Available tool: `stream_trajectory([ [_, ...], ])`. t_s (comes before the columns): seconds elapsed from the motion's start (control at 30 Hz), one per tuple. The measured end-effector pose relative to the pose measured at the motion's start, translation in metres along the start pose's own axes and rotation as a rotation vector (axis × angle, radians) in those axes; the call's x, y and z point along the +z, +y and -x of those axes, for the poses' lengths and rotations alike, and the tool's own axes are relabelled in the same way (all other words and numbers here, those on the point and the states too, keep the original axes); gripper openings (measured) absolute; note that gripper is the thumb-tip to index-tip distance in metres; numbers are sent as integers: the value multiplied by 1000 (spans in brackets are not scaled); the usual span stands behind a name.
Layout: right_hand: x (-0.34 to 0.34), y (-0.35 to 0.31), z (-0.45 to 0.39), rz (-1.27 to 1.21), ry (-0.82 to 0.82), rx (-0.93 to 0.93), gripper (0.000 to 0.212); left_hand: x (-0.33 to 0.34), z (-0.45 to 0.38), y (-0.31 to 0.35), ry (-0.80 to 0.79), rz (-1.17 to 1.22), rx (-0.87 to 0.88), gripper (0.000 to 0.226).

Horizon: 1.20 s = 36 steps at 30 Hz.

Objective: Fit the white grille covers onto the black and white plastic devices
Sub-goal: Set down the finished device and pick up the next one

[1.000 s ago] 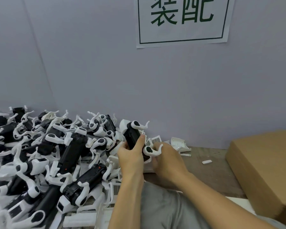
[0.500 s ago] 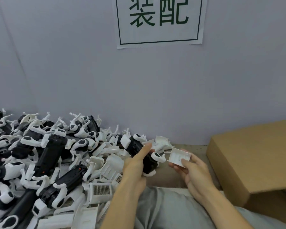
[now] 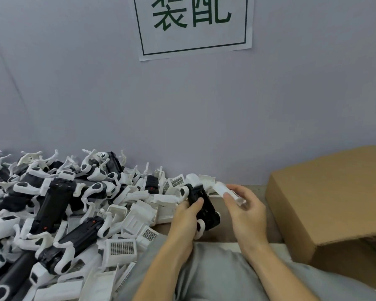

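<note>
One black and white device (image 3: pixel 201 205) is held just above the near edge of the wooden table (image 3: pixel 224 216), tilted, with its black body turned up and no cover seen on it. A white grille cover (image 3: pixel 227 192) is held just beside the device's far end, close to it but not yet seated. This unit is judged to be mid-fit: the cover is in hand, the pressing home is left to do.

The device is gripped by the left hand (image 3: pixel 186 216), thumb laid over the black body. The cover is pinched by the right hand (image 3: pixel 246 205) between thumb and curled fingers.

A large pile of devices (image 3: pixel 52 203) and loose grille covers (image 3: pixel 122 248) is heaped to the left; whether any there are finished cannot be told. A cardboard box (image 3: pixel 334 196) stands to the right.
</note>
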State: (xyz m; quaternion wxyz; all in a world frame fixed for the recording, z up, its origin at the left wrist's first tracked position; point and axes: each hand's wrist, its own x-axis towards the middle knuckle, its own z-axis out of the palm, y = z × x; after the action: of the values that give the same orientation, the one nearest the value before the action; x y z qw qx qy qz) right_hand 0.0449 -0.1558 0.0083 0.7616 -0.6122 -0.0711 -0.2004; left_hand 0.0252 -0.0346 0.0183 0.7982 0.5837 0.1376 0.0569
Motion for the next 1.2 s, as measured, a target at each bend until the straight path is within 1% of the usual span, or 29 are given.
stream_trajectory([
  [0.1,7,-1,8,138,-109,-125,21,1,4,-2,-59,56,-3,25],
  [0.17,9,0,11,223,-188,-146,23,1,6,-1,-121,84,-8,32],
  [0.23,9,1,13,313,-241,-175,25,1,7,-1,-148,65,20,33],
  [0.37,11,2,14,493,-237,-282,29,2,6,-4,-139,-44,150,25],
  [0.43,12,2,15,536,-221,-323,28,2,8,-5,-149,-95,223,21],
  [0.5,12,1,15,546,-236,-349,28,2,8,-5,-119,-93,243,20],
  [0.57,10,1,14,523,-285,-356,27,1,5,-6,-44,-73,227,17],
  [0.6,10,2,15,473,-300,-326,25,1,4,-6,-18,-58,218,17],
  [0.63,10,2,15,389,-294,-257,22,1,3,-6,-14,-36,210,17],
  [0.7,11,4,13,193,-220,-77,15,1,2,-5,-52,7,204,19],
  [0.77,9,4,8,50,-153,91,7,1,3,-6,-100,-41,257,16],
  [0.83,7,3,4,-66,-172,229,14,0,3,-7,-113,-118,316,14],
  [0.87,7,2,3,-92,-190,258,18,0,3,-8,-105,-133,329,14],
  [1.0,8,3,3,-60,-216,230,15,2,4,-7,-65,-165,362,18],
  [1.07,7,6,2,10,-201,210,13,2,3,-8,-34,-223,396,19],
  [1.13,6,7,1,99,-181,192,16,2,3,-9,-17,-282,429,20],
  [1.2,7,8,0,130,-168,185,20,2,3,-9,-18,-296,439,21],
])
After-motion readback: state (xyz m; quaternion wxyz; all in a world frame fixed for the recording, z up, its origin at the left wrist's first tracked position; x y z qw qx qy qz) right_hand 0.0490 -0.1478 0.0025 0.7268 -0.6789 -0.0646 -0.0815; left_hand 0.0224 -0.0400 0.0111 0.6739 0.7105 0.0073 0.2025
